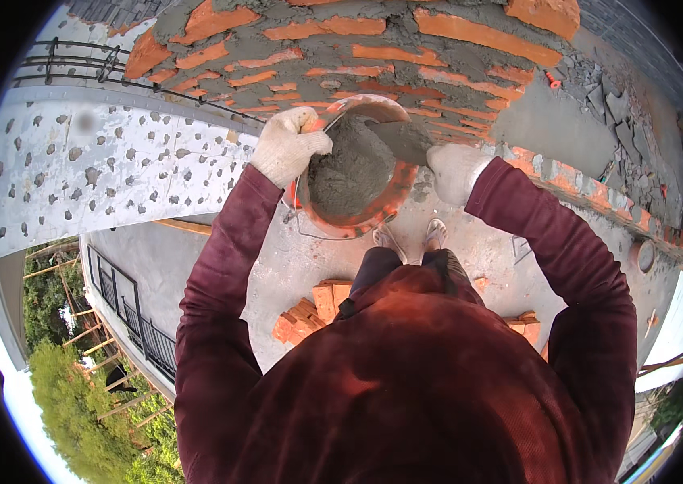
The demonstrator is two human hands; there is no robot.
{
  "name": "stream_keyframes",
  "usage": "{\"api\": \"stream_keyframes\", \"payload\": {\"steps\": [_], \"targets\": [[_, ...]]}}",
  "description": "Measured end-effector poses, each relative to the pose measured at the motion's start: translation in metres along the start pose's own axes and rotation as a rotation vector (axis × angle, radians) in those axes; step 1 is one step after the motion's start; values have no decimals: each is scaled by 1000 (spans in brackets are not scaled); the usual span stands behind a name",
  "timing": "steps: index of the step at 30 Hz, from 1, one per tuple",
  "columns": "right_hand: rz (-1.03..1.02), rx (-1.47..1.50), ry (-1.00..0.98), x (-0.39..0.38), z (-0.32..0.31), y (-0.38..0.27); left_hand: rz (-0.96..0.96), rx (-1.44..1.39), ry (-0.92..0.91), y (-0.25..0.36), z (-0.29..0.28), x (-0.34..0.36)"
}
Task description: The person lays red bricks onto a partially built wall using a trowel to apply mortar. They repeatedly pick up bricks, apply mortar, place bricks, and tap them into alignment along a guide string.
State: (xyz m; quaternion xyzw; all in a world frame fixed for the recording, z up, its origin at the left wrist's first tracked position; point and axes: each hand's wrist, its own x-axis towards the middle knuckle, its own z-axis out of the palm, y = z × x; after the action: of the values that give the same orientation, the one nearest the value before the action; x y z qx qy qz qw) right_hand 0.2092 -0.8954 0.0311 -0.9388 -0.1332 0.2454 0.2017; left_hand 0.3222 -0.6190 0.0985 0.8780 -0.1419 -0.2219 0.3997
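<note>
An orange bucket point(400, 187) with a wire handle hangs or rests in front of me, holding wet grey mortar point(347, 176). My left hand point(287, 148), in a white knit glove, is closed on the bucket at its left rim, by the wire handle. In a matching glove, my right hand point(456, 173) closes round a trowel, its handle hidden in the fist. The trowel's grey, mortar-coated blade point(403, 141) reaches over the bucket's right side into the mortar. What supports the bucket from below cannot be made out.
Just beyond the bucket rises a brick wall point(325, 30) with rough mortar joints. A low brick course point(571, 184) runs to the right. Loose bricks point(309, 310) lie on the floor by my feet. Steel bars point(75, 64) stick out above a pitted white wall point(75, 165) at left.
</note>
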Motion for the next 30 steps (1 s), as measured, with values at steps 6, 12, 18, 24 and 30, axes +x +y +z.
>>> {"api": "stream_keyframes", "payload": {"steps": [6,12,18,24,30], "targets": [[-47,424,-134,-12,42,7,69,24,-106,1,27,7],[95,818,-277,-38,47,-70,24,-23,-85,-33,19,-18],[62,1091,-293,-43,65,-102,34,-71,37,-37,13,-57],[-55,1216,-410,-63,31,-78,-36,-473,199,-63,-30,-85],[-129,827,-259,-105,-63,-38,-5,-771,404,-89,-29,-114]]}}
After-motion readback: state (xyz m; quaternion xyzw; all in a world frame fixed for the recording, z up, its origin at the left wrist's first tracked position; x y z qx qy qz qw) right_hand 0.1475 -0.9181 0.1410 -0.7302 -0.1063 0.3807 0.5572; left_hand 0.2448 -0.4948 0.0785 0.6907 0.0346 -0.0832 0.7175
